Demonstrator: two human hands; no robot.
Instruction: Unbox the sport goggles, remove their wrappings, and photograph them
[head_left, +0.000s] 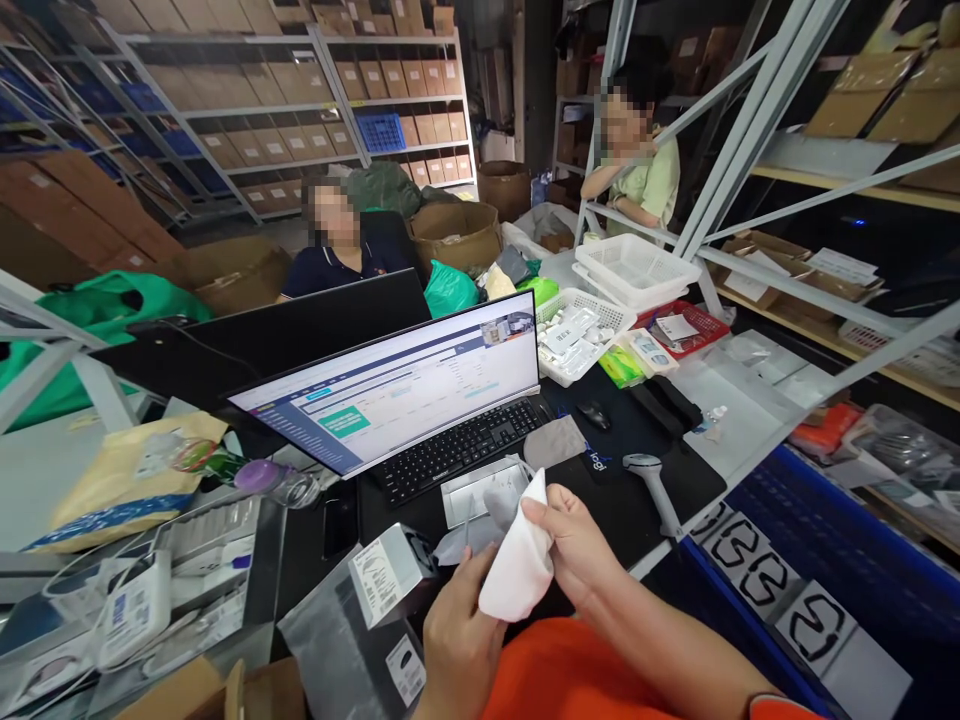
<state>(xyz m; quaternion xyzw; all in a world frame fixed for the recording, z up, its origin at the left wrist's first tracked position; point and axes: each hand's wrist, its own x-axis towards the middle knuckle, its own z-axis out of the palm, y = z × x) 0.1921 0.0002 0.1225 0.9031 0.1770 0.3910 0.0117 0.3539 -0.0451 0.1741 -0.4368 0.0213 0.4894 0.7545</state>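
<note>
Hands at a packing counter (742,410). Both hold a white pouch (517,570) just above the counter's near edge, in front of the keyboard (457,450). The left hand (457,630) has its grip closed on the pouch's lower left edge. The right hand (577,550) has its grip closed on the right edge, with fingertips pinching the top corner. The pouch is possibly soft paper or foam, though the view does not settle it. A labelled box (386,572) lies just left of the left hand, on a clear bag (330,640). A scanner (652,485) stands to the right, and a monitor (397,385) behind the keyboard.
</note>
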